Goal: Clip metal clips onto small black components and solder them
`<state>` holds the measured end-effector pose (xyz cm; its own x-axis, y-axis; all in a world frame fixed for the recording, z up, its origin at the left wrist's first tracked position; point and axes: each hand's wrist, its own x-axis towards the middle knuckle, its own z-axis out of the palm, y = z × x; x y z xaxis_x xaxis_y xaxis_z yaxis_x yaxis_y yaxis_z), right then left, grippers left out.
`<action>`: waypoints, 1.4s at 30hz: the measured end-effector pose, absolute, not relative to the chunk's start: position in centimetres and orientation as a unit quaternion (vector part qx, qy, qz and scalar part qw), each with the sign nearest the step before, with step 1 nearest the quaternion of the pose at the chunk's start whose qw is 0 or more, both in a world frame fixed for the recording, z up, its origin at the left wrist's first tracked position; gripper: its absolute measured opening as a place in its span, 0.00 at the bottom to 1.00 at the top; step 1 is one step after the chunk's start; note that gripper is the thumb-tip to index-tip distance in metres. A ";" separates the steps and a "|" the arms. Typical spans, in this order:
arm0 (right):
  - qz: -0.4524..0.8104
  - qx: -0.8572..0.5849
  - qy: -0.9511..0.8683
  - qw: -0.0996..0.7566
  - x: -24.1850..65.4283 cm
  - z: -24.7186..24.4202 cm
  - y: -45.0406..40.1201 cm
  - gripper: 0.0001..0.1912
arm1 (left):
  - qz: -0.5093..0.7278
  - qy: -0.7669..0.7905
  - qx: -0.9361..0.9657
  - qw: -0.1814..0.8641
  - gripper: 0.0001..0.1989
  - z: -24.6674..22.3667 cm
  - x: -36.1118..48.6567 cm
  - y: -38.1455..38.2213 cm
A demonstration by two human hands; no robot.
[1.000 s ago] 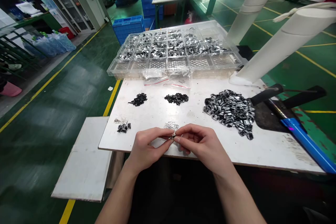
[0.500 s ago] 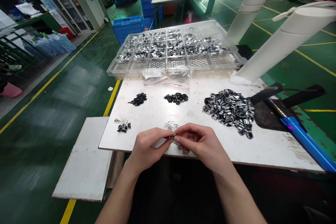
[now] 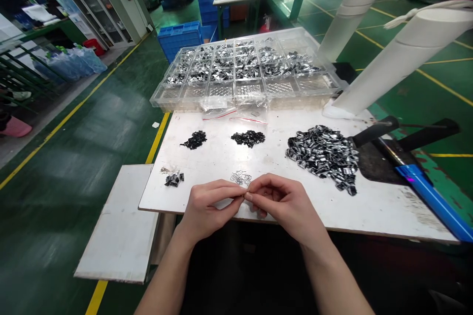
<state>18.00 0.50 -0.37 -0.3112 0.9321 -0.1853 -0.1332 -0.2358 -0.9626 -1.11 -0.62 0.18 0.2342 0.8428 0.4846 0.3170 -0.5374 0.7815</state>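
My left hand [image 3: 212, 203] and my right hand [image 3: 278, 198] meet at the front edge of the white tabletop [image 3: 210, 162], fingertips pinched together. Whatever lies between them is too small and covered to make out. Just beyond the fingers is a little heap of thin wire pieces [image 3: 241, 177]. Two piles of small black parts, a left pile [image 3: 195, 140] and a middle pile [image 3: 248, 138], lie farther back. A large pile of shiny black parts [image 3: 323, 155] spreads to the right. A few shiny black pieces [image 3: 174, 179] rest at the left.
A clear compartment tray [image 3: 244, 103] holding many black parts stands at the back, with zip bags [image 3: 234, 110] before it. Two white tubes [image 3: 402, 59] rise at the right. A blue-handled tool [image 3: 432, 199] lies by the right edge. A lower white board [image 3: 118, 224] is at left.
My fingertips have closed in tighter, and the small dark piece seen between them before is now hidden. The piles have not moved.
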 end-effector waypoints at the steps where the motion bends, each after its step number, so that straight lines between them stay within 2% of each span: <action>1: 0.659 -0.423 -0.471 0.407 18.0 -0.5 0.4 0.14 | 0.478 0.400 0.730 0.280 0.11 0.3 -1.1 -0.6; 9: 0.547 -0.400 -0.584 0.447 17.7 -0.3 -0.1 0.05 | 0.457 0.453 0.675 0.360 0.09 0.9 -1.4 -0.7; 29: 0.311 -0.373 -0.719 0.497 16.8 -0.9 -0.7 0.08 | 0.421 0.490 0.507 0.571 0.07 0.7 -2.0 0.0; 36: 0.280 -0.365 -0.728 0.508 16.5 -1.1 -1.1 0.12 | 0.409 0.475 0.514 0.586 0.09 0.9 -2.3 0.1; 42: 0.288 -0.380 -0.713 0.514 16.4 -0.9 -1.1 0.12 | 0.403 0.432 0.573 0.568 0.11 0.8 -2.6 0.1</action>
<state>16.44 -1.13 -0.92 -0.1828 0.8381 0.5140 0.2467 0.5452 -0.8012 -2.63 0.06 0.83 0.3020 0.9529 -0.0274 0.0369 0.0170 0.9992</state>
